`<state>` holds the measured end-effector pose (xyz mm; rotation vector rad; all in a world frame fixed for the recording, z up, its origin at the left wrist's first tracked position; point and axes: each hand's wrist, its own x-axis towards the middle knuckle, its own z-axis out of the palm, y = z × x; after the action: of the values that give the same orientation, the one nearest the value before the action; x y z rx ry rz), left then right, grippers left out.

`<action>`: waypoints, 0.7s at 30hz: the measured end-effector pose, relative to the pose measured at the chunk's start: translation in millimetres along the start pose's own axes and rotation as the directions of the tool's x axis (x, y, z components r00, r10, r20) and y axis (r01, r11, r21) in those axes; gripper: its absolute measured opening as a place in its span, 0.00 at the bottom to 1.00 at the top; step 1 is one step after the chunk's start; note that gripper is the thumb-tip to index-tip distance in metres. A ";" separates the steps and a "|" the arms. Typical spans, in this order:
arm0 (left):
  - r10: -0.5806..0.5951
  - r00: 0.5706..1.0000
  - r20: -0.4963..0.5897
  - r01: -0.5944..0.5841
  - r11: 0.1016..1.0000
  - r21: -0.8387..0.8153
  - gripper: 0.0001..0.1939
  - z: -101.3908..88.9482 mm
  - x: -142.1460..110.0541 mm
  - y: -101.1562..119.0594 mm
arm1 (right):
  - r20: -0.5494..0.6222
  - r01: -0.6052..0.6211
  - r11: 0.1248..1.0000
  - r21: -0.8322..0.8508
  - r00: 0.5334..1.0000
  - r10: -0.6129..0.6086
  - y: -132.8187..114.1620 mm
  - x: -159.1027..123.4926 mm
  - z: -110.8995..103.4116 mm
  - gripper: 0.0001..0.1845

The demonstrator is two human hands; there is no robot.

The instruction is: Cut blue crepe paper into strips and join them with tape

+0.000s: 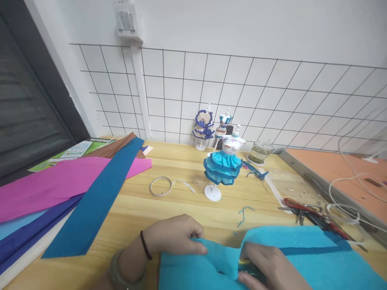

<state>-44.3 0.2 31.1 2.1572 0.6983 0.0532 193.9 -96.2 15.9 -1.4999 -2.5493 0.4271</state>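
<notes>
A large turquoise sheet, which looks like crepe paper or soft cloth, lies folded at the near edge of the table. My left hand pinches its upper edge between thumb and fingers. Closed on a raised fold of the same sheet, my right hand has a bit of yellow showing by its fingers, too little to name. Beyond both hands stands a small dress form on a white base, wearing a tiered turquoise skirt. Thin turquoise scraps lie between it and the sheet.
Coloured sheets, including a pink one and a dark teal strip, cover the left side. A tape roll lies mid-table. Two more dress forms and a glass cup stand behind. Tools lie right, by a raised edge.
</notes>
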 end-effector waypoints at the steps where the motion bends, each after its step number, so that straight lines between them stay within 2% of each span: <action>1: 0.008 1.000 -0.002 -0.008 1.000 -0.005 0.11 0.0 0.2 -1.2 | 0.010 -0.007 1.000 0.014 1.000 0.007 -1.5 2.8 -0.6 0.14; 9: -0.006 1.000 0.013 0.006 0.999 -0.049 0.10 -2.0 0.1 0.1 | 0.057 -0.060 0.973 0.222 0.997 0.049 -19.3 19.5 -6.3 0.13; 15: 0.005 1.000 0.024 -0.002 0.994 -0.113 0.05 -2.7 -0.4 -0.9 | 0.085 -0.074 0.949 0.307 0.995 0.050 -22.0 24.1 -4.6 0.12; 21: 0.007 0.998 0.057 0.006 0.977 -0.214 0.10 -3.4 -1.9 -1.9 | 0.092 -0.070 0.923 0.377 0.995 0.038 -26.9 26.5 -6.6 0.11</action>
<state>-47.6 2.7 32.3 1.9451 0.6293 0.0636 160.5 -84.3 30.3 -1.4299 -2.3070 0.9490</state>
